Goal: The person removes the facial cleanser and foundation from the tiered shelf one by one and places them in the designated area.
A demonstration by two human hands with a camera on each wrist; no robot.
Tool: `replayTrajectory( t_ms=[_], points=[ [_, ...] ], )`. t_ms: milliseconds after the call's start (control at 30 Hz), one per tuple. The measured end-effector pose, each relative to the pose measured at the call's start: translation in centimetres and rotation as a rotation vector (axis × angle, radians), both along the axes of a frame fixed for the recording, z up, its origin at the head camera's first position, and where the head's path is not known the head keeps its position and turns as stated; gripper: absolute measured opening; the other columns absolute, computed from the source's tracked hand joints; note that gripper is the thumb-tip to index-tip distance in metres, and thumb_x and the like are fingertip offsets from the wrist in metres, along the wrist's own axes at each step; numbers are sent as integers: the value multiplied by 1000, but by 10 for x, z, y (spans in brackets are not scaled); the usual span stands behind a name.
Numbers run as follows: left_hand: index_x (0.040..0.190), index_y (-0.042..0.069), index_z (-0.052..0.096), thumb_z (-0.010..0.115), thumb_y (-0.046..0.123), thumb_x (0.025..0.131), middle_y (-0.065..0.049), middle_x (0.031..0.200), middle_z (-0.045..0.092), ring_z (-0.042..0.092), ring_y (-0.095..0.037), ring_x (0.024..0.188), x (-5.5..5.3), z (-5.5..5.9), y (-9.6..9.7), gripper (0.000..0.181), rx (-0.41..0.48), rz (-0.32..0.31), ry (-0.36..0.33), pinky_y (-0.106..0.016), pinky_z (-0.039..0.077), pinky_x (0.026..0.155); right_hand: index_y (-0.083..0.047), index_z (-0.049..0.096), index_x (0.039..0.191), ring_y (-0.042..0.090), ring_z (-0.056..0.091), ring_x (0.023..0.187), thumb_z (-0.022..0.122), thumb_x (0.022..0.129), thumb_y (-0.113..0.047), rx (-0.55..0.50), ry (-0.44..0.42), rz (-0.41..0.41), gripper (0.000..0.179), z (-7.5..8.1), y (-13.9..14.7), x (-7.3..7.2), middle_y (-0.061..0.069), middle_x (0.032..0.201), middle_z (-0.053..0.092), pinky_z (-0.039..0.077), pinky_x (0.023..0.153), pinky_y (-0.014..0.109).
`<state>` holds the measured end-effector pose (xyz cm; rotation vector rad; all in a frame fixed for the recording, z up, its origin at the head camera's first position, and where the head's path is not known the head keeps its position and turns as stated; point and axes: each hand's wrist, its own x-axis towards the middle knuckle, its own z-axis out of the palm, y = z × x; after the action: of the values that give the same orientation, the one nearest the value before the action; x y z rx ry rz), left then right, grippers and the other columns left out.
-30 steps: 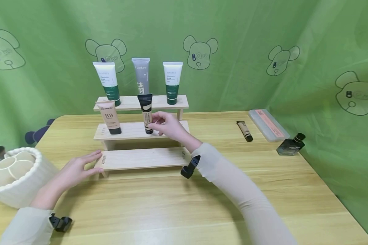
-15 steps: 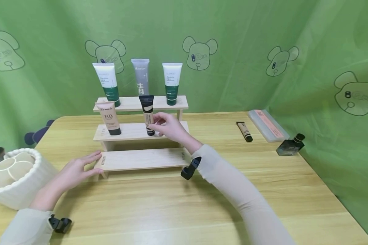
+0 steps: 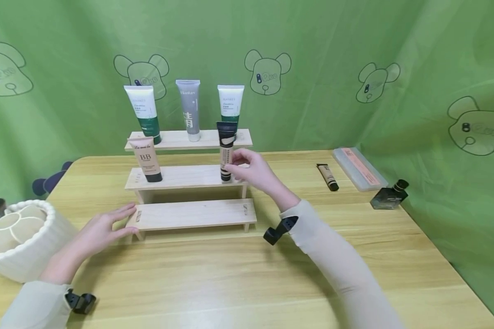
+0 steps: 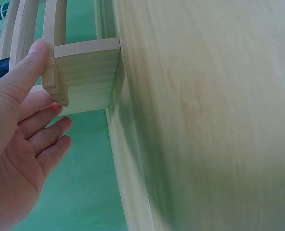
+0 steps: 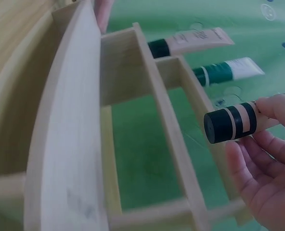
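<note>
My right hand (image 3: 255, 171) pinches a black and beige squeeze tube (image 3: 226, 157), cap down, at the right end of the three-tier wooden display stand (image 3: 193, 214). In the right wrist view the tube's black cap (image 5: 218, 127) shows its underside, apart from the shelf boards. My left hand (image 3: 100, 230) holds the left end of the lowest tier between thumb and forefinger; its other fingers hang loosely bent in the left wrist view. A pink BB tube (image 3: 147, 157) stands on the middle tier's left. On the top tier stand a white-and-green tube (image 3: 144, 109), a grey tube (image 3: 190, 109) and another white-and-green tube (image 3: 230, 100), partly hidden.
To the right lie a small black and beige tube (image 3: 327, 177), a translucent flat case (image 3: 360, 169) and a dark glass bottle (image 3: 389, 197). A white textured basket (image 3: 49, 242) with a flower-shaped insert stands at the left. Green cloth (image 3: 313, 36) hangs behind the table.
My right hand has carried the black and beige tube rightward along the middle tier, uncovering the grey tube and partly covering the right white-and-green one. My left hand has stayed put.
</note>
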<state>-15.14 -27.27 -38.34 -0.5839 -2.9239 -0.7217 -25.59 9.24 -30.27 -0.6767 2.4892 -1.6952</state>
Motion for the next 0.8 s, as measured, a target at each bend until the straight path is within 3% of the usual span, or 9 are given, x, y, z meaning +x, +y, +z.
replayTrajectory(
  t_ms=[200, 400, 800],
  points=[
    [128, -6, 48, 66, 35, 84, -25, 133, 42, 44, -50, 111, 1, 1, 1, 63, 0, -1, -8, -60, 37, 91, 7, 56, 107, 24, 58, 90, 65, 85, -8, -22, 41, -34, 28, 2, 36, 0, 17, 101, 61, 55, 66, 33],
    [128, -6, 48, 66, 35, 84, -26, 133, 42, 44, -51, 111, 0, 0, 0, 63, 6, -3, -4, -61, 36, 90, 12, 53, 109, 19, 58, 85, 63, 87, -7, -32, 31, -109, 31, -2, 76, -6, 23, 103, 59, 55, 65, 30],
    [129, -6, 47, 65, 38, 85, -25, 134, 41, 42, -49, 114, 0, -2, -2, 64, 3, 4, -17, -60, 34, 93, 14, 51, 110, 5, 58, 76, 60, 90, -16, 47, -21, -311, 37, -32, 157, -30, 19, 99, 58, 54, 62, 24]
  ],
)
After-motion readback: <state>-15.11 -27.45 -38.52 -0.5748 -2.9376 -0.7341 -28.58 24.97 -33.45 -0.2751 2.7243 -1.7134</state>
